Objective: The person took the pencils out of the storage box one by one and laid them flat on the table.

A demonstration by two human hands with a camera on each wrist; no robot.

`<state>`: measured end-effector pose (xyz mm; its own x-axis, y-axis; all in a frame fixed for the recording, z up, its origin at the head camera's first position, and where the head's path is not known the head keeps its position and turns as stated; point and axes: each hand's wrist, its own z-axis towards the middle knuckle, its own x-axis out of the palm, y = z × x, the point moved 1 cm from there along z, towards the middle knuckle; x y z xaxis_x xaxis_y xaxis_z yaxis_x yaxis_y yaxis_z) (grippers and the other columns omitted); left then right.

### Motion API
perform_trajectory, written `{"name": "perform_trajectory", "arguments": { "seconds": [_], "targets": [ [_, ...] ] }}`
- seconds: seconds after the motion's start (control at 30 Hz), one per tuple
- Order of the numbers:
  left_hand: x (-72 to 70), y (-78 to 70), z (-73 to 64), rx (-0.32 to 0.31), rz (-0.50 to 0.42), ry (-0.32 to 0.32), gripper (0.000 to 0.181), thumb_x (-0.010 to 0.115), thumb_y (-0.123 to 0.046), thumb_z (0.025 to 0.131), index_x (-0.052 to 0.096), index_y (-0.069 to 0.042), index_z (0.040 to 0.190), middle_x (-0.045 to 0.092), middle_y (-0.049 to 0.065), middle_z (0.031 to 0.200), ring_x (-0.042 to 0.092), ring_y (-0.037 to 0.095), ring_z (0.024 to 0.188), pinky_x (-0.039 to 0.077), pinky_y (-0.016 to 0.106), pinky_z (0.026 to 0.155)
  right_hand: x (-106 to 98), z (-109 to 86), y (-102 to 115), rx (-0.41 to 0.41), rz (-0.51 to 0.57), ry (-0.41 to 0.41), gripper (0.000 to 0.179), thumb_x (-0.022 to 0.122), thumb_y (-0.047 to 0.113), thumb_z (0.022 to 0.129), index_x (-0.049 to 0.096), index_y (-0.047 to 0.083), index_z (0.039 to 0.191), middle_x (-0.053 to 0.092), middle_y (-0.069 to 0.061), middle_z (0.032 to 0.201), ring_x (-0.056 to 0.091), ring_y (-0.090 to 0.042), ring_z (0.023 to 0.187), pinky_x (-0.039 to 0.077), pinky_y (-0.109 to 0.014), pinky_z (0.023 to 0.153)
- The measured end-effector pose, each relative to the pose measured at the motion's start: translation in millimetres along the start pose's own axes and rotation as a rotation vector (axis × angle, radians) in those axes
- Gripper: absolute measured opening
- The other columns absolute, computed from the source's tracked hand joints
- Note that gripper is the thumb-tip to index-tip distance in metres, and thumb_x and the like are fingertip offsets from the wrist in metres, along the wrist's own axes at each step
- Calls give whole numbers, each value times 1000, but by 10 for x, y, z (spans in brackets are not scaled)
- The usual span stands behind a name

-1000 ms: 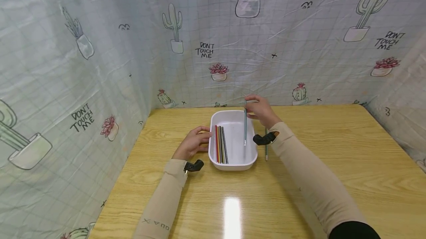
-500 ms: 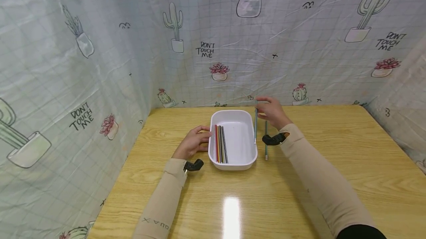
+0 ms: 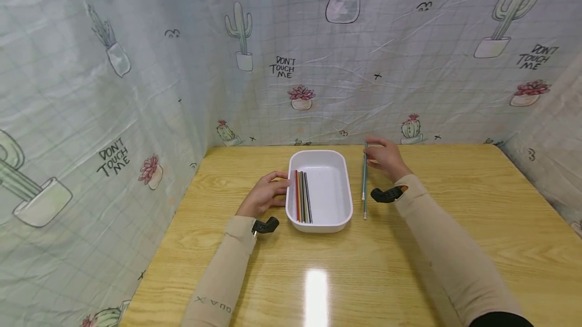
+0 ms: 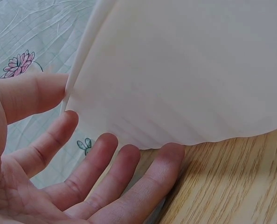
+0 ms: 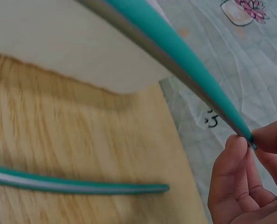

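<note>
My right hand (image 3: 384, 157) pinches a teal pencil (image 5: 194, 77) by its far end, between thumb and fingertips. Silver stripes run along its sides, and its pale end points toward me. A second teal pencil (image 5: 106, 187) lies on the table below; in the head view the two overlap. Left of them stands a white plastic tray (image 3: 349, 190) with rounded corners. Several thin pencils (image 3: 302, 198), red, yellow and dark, lie side by side along its left inside wall. Against the tray's left outer wall rest the fingertips of my left hand (image 3: 263, 195), slightly bent.
The wooden table (image 3: 454, 200) ends at the back against a hanging sheet (image 3: 364, 89) printed with cacti. Black wrist cameras sit on both wrists, the right camera (image 3: 385, 195) close beside the lying pencil. A bright reflection shines on the table in front of the tray.
My right hand has carried the teal pencil rightward, from over the tray, past its right rim, to above the other teal pencil. My left hand and the tray have stayed in place.
</note>
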<state>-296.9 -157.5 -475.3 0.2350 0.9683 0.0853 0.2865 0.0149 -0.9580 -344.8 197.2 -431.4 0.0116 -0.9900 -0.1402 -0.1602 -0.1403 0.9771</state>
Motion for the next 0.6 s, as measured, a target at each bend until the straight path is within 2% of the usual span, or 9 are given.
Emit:
{"name": "perform_trajectory", "arguments": {
  "seconds": [0.13, 0.3, 0.5, 0.6],
  "targets": [
    [5, -9, 0, 6, 5, -4, 28, 64, -13, 102, 58, -6, 127, 69, 10, 111, 71, 18, 93, 64, 42, 76, -94, 6, -101, 16, -21, -16, 50, 55, 17, 106, 43, 8, 153, 55, -9, 121, 59, -12, 93, 59, -27, 85],
    [0, -4, -2, 4, 4, -3, 28, 64, -14, 102, 57, -5, 128, 68, 12, 114, 71, 19, 95, 64, 42, 76, -180, 18, -227, 32, -54, -42, 50, 54, 15, 106, 42, 7, 154, 59, -13, 123, 60, -9, 84, 59, -25, 78],
    [-7, 12, 2, 14, 20, 4, 29, 64, -15, 102, 57, -6, 129, 68, 15, 119, 71, 20, 97, 64, 43, 79, -210, 23, -321, 53, -96, -53, 50, 54, 15, 106, 43, 7, 153, 59, -18, 129, 61, -11, 89, 58, -23, 74],
    [-9, 16, 8, 12, 14, 0, 28, 64, -15, 102, 58, -6, 128, 68, 15, 118, 71, 20, 97, 64, 42, 77, -207, 32, -347, 56, -119, -53, 49, 54, 15, 105, 44, 7, 153, 61, -18, 123, 60, -11, 86, 56, -23, 70]
  ]
}}
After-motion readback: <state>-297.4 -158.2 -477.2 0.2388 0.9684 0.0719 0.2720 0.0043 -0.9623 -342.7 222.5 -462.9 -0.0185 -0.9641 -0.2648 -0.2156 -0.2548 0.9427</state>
